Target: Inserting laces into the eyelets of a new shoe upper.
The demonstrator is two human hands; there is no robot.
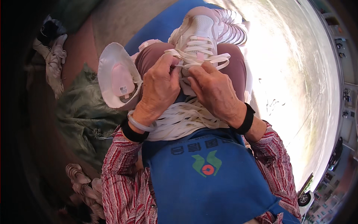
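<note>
White sneaker (203,30), toe toward the top edge, seen at upper center of the frame, its white lace (220,58) gripped from left and right.
Lower center is filled by a blue apron (209,194); above it, mid-frame, loose pale laces (186,115) are heaped. Left of center, the lace is pinched in the left hand (160,80); just to its right, the lace is also clasped by the right hand (216,86), its fingertips partly hidden. A pale bracelet (141,126) is worn below the left hand.
</note>
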